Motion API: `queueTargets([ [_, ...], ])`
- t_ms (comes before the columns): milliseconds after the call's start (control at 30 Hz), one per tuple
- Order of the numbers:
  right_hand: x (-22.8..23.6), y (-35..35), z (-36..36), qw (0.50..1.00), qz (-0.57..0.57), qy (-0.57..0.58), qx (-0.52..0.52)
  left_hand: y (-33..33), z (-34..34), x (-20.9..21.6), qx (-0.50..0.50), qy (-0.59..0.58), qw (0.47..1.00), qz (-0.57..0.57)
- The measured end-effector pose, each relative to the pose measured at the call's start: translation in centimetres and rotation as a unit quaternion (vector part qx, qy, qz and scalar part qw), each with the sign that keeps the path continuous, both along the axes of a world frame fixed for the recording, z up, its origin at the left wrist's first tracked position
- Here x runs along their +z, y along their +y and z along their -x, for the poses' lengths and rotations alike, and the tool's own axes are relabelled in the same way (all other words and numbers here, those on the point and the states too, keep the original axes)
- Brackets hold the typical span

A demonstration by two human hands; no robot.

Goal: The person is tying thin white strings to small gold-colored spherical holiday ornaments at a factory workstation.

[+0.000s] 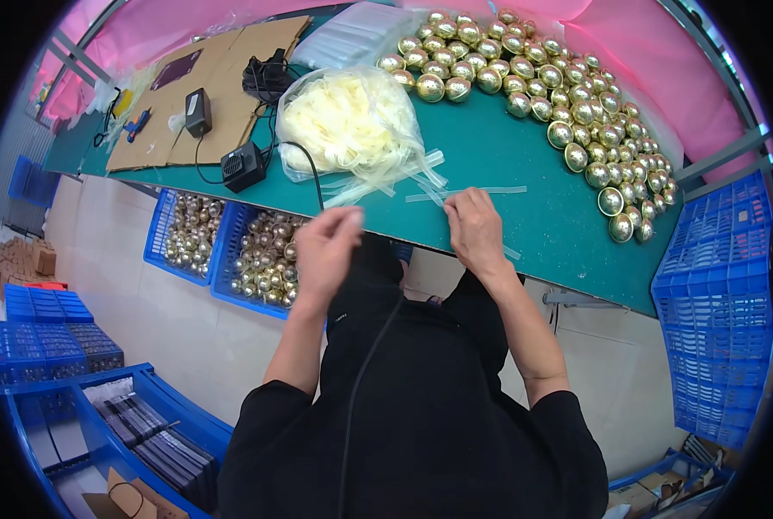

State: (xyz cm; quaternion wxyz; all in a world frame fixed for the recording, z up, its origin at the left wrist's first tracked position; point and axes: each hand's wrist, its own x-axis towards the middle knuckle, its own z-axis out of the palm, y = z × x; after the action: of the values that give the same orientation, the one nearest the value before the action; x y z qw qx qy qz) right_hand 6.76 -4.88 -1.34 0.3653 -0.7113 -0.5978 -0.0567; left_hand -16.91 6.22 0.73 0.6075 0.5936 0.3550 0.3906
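My left hand is raised just in front of the table's near edge, thumb and fingers drawn together and a little blurred. Whatever it may hold is too small or hidden to make out. Close to its fingertips, a black cable curves down. My right hand is closed at the table edge, fingertips pinching the end of a clear plastic strip. Another clear strip lies flat beyond that hand. Behind both hands, a clear bag spills over with pale yellowish strips.
Many shiny gold balls cover the right and back of the green table. A black speaker-like box, an adapter and blue scissors lie left. Blue crates of balls stand below; stacked blue crates stand right.
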Motion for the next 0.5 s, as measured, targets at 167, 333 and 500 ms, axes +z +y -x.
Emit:
queueTargets([
  [167, 2.6, -1.8, 1.1, 0.997, -0.040, 0.055, 0.021, -1.7, -4.6, -0.6, -0.177, -0.013, 0.965, 0.191],
  [333, 3.8, -3.9, 1.6, 0.996, -0.022, 0.067, 0.058, -1.4, -6.9, -2.1, -0.211, -0.092, 0.934, 0.274],
  [500, 2.6, -5.4, 1.2, 0.992, -0.014, 0.106, 0.065, -1.1, -7.6, -2.1, -0.175, -0.121, 0.946, 0.243],
])
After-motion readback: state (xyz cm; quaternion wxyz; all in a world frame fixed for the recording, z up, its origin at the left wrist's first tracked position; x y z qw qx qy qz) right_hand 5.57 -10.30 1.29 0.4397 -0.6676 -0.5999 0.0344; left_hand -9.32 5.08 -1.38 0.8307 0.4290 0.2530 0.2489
